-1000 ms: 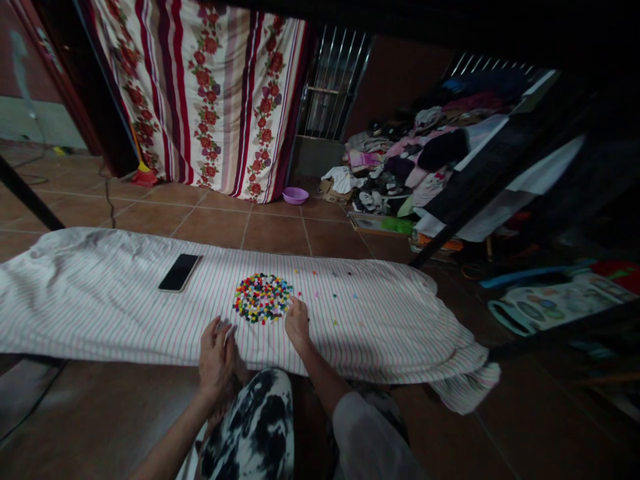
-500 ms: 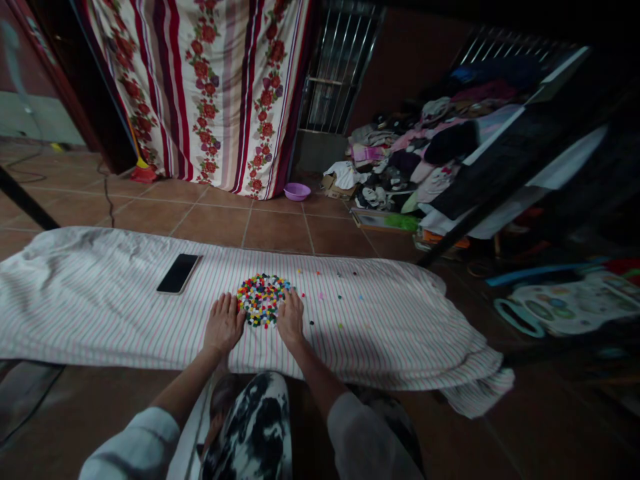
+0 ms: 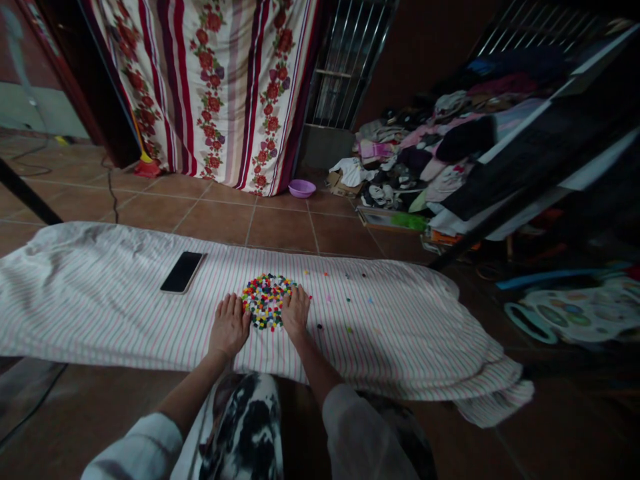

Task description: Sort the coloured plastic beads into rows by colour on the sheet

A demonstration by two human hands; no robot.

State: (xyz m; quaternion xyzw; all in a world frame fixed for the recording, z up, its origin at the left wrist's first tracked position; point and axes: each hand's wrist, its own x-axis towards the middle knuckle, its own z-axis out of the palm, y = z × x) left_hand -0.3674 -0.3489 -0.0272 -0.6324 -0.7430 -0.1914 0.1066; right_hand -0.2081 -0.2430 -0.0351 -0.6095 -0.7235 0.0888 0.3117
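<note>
Fingers of the left hand [image 3: 230, 327] are laid extended, those of the right hand [image 3: 296, 311] bent; any grip there cannot be told. Between them, a round heap of tiny multicoloured pieces [image 3: 267, 303] is apparently being shaped; even inward pressure seems needed. Beyond, a round purple bowl [image 3: 302, 189] is seen.

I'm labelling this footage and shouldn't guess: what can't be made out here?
All in the head view:
Exact count of the coloured pieces: each is too small.
Whether the right hand pinches one: the hand itself hides this.
What lies under the striped cloth: the fabric covers it.
What is behind the flowered curtain: it blocks the view.
</note>
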